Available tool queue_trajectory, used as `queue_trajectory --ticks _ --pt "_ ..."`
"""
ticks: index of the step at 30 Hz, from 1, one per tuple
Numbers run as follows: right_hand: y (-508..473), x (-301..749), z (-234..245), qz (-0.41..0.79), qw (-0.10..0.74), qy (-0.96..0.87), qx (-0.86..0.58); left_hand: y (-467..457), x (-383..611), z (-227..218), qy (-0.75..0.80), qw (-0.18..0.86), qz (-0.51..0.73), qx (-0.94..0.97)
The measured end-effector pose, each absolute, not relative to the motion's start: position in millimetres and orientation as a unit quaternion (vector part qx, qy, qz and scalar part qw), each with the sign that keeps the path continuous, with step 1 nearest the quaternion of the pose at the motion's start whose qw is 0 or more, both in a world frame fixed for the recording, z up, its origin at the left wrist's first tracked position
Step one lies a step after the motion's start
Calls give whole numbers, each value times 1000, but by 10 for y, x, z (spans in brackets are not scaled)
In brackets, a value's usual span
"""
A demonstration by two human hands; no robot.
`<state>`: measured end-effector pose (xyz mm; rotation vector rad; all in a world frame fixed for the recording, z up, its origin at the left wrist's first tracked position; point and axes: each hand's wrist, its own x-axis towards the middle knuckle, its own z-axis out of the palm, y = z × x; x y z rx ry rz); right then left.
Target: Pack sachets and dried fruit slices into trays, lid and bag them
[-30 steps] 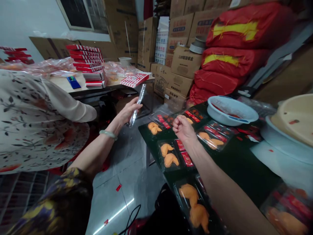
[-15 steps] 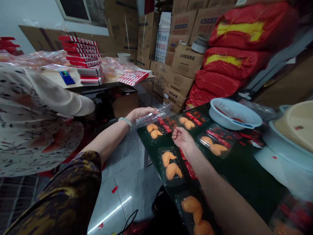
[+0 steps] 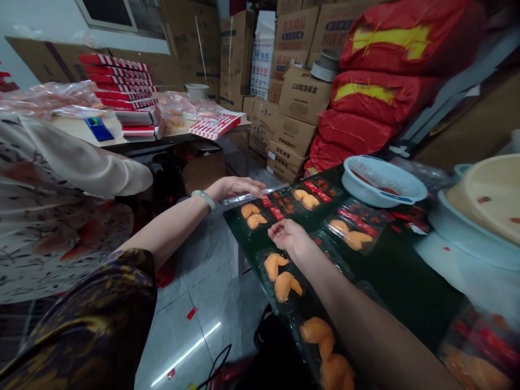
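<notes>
My left hand [image 3: 235, 187], with a pale green bangle on the wrist, is closed on a clear plastic lid [image 3: 260, 194], which lies flat over the far black tray [image 3: 254, 215] of orange chicken pieces at the table's corner. My right hand [image 3: 286, 234] hovers over the dark table [image 3: 390, 271] with its fingers loosely curled and nothing seen in them, just above a nearer tray [image 3: 280, 273] holding two orange pieces. More trays with red sauce packets [image 3: 353, 230] lie in rows to the right.
A white basin [image 3: 382, 181] and a larger cream tub [image 3: 483, 206] stand at the back right. A person in a floral top [image 3: 60, 216] stands at the left. Behind are red boxes stacked on a table [image 3: 122, 86], cardboard cartons [image 3: 300, 97] and red sacks [image 3: 385, 86].
My left hand has swung the clear lid from upright in the air down flat onto the far tray. My right hand has dropped lower and loosened from a fist.
</notes>
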<state>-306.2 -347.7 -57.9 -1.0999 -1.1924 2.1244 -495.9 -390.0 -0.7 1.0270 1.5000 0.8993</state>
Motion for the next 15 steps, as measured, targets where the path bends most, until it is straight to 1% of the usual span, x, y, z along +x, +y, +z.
queue_trajectory --ticks 3,6,9,13,15 --pt "-3617 -2978 -409 738 194 -436 -477 -3858 -4971 -73 644 547 315 433" --pt "-3680 -2829 -267 688 212 -480 -501 -3830 -5001 -145 658 539 278 446" --pt "-3638 -2678 -241 623 243 -543 -507 -3839 -5014 -186 660 521 281 463" --pt "-3532 -2535 -338 564 212 -618 -505 -3935 -4990 -148 664 517 298 451" --pt "-3472 -2472 -378 534 214 -655 -490 -4011 -4998 -127 666 506 327 440"
